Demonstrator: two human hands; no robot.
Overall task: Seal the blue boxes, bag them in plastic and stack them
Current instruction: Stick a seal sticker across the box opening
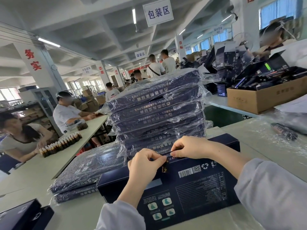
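A dark blue box [196, 188] lies flat on the table before me, its printed back with a barcode facing up. My left hand [146, 165] pinches a small black and gold seal sticker [165, 168] at the box's far edge. My right hand [191, 146] pinches the same edge just to the right, fingertips close to the left hand. Directly behind stands a tall stack of bagged blue boxes [157, 110] in clear plastic. A low pile of bagged boxes [86, 170] lies to its left.
Another blue box [21, 214] sits at the bottom left corner. A cardboard carton [265, 97] full of dark items stands at the back right, with loose plastic bags [272, 130] in front. People work at a long table [69, 143] with small bottles on the left.
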